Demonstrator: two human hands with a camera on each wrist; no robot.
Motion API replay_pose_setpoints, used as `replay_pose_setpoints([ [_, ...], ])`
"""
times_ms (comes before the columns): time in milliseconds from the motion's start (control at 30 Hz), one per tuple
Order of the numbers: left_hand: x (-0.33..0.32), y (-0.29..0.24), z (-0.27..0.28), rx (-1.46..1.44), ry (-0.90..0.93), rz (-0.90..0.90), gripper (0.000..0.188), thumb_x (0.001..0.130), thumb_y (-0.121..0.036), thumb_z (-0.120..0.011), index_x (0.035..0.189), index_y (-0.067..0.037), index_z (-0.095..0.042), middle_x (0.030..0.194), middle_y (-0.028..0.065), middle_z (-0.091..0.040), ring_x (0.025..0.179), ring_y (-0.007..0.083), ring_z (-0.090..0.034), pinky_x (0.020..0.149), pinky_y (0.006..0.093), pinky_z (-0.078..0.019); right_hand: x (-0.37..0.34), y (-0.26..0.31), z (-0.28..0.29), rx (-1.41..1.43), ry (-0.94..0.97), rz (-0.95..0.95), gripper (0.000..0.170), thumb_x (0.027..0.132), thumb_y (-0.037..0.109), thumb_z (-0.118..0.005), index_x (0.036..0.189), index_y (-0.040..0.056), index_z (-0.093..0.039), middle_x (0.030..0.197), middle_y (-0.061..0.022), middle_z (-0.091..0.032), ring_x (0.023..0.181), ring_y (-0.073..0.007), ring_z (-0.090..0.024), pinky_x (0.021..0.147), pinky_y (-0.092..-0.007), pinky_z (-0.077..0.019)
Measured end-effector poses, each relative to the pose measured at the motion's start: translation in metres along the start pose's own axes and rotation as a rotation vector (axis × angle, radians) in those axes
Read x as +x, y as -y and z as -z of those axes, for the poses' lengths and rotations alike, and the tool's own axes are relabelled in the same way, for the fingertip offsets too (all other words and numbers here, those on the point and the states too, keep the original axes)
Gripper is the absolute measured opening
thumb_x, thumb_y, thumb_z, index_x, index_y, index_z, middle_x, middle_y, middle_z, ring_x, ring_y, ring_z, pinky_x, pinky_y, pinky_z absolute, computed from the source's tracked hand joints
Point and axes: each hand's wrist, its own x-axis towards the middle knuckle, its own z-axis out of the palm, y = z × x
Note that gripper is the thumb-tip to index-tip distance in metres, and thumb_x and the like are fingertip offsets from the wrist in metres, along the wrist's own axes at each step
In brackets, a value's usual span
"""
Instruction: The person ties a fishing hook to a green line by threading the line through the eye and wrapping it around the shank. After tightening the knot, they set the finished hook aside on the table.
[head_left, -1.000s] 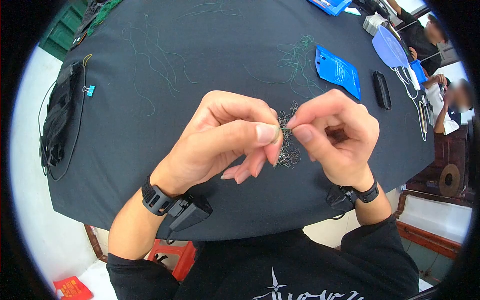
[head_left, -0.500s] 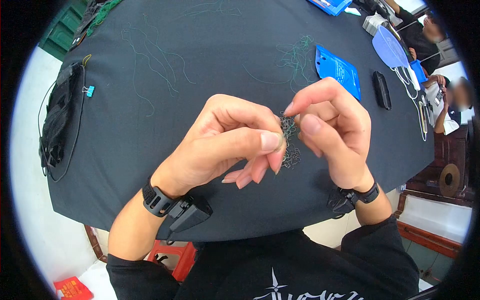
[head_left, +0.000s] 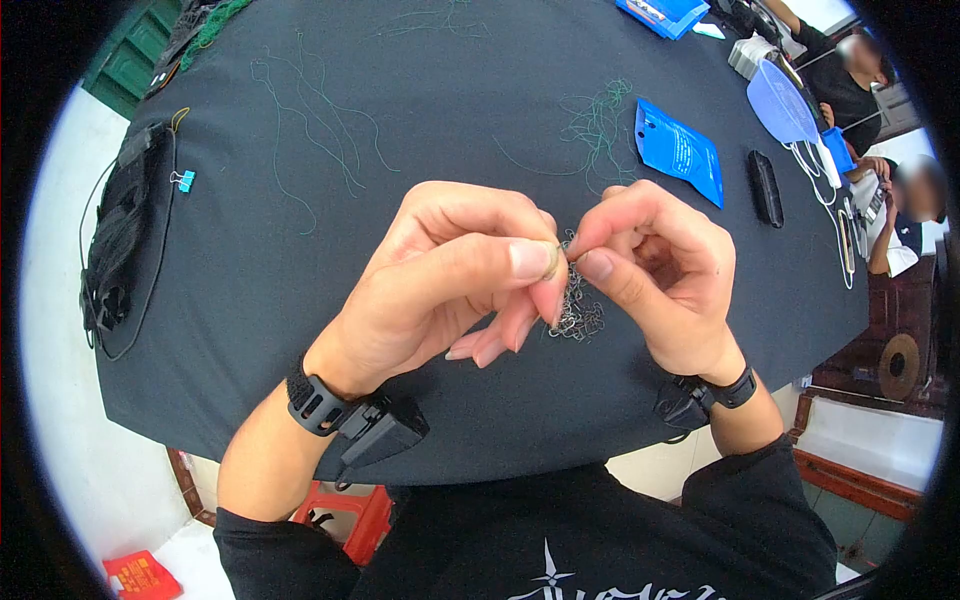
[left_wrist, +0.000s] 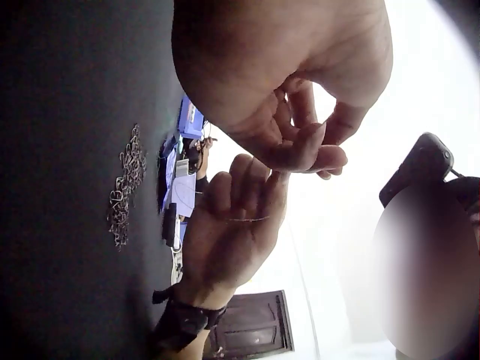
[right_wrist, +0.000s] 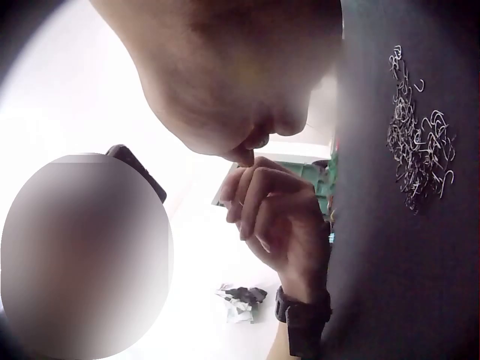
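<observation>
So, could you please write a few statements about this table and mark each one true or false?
1. A pile of hooks lies on the dark tablecloth. True.
2. Both hands lie flat on the tablecloth. False: the left hand and right hand are raised, close together.
3. Tangled green thread lies beside the blue pouch. True.
4. A teal binder clip is near the black bundle. True.
5. The pouch touches the bundle. False: they lie on opposite sides.

Silvery, perhaps blackish hooks (right_wrist: 406,154), green thread (head_left: 600,122), black tablecloth (head_left: 225,310)
</observation>
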Motion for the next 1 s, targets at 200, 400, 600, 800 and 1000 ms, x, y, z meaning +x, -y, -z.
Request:
replay_pose_setpoints([
  [200, 0.002, 0.006, 0.009, -0.022, -0.022, -0.06, 0.024, 0.098, -0.013, -0.053, 0.084, 0.004, -0.064, 0.069, 0.0086, -0.059, 0.048, 0.0081, -0.05, 0.039, 0.0205, -0.0384, 0.006, 0.003, 0.002, -0.206, -0.001, 0.217, 0.014, 0.082, -0.003, -0.075, 0.096, 0.0008, -0.071, 0.066, 0.0005, -0.052, 0.051, -0.0048, -0.036, 0.048, -0.0241, -0.0245],
  [400, 0.002, 0.003, 0.003, 0.033, -0.09, -0.055, 0.028, 0.098, -0.015, -0.052, 0.079, 0.003, -0.061, 0.063, 0.006, -0.053, 0.045, 0.0071, -0.042, 0.038, 0.0206, -0.0356, 0.002, 0.009, 0.002, -0.286, -0.04, 0.217, 0.023, 0.083, -0.002, -0.073, 0.105, 0.0009, -0.073, 0.064, 0.0005, -0.051, 0.051, -0.0071, -0.037, 0.049, -0.0252, -0.0284],
  [600, 0.003, 0.004, 0.004, 0.05, -0.082, -0.076, 0.029, 0.098, -0.016, -0.052, 0.078, 0.003, -0.06, 0.06, 0.0054, -0.052, 0.042, 0.0068, -0.04, 0.038, 0.0203, -0.0344, 0.005, 0.016, 0.005, -0.361, 0.004, 0.192, 0.032, 0.085, 0.001, -0.071, 0.117, 0.0006, -0.072, 0.061, 0.0017, -0.049, 0.051, -0.0077, -0.038, 0.05, -0.0249, -0.0315],
  [800, 0.003, 0.003, 0.004, 0.072, -0.096, -0.059, 0.029, 0.099, -0.016, -0.052, 0.079, 0.003, -0.061, 0.061, 0.0066, -0.054, 0.043, 0.0069, -0.041, 0.037, 0.0201, -0.0341, 0.003, 0.015, 0.006, -0.387, 0.022, 0.182, 0.036, 0.088, 0.009, -0.072, 0.123, -0.0011, -0.07, 0.062, 0.0042, -0.05, 0.053, -0.0038, -0.039, 0.049, -0.0234, -0.0266],
  [1000, 0.003, 0.003, 0.005, 0.125, -0.134, -0.04, 0.029, 0.099, -0.016, -0.054, 0.08, 0.003, -0.063, 0.063, 0.0065, -0.055, 0.044, 0.007, -0.044, 0.038, 0.02, -0.0342, 0.002, 0.016, 0.006, -0.369, 0.021, 0.148, 0.041, 0.086, 0.008, -0.072, 0.126, -0.0009, -0.069, 0.06, 0.0051, -0.045, 0.053, -0.0042, -0.036, 0.05, -0.0245, -0.0252],
])
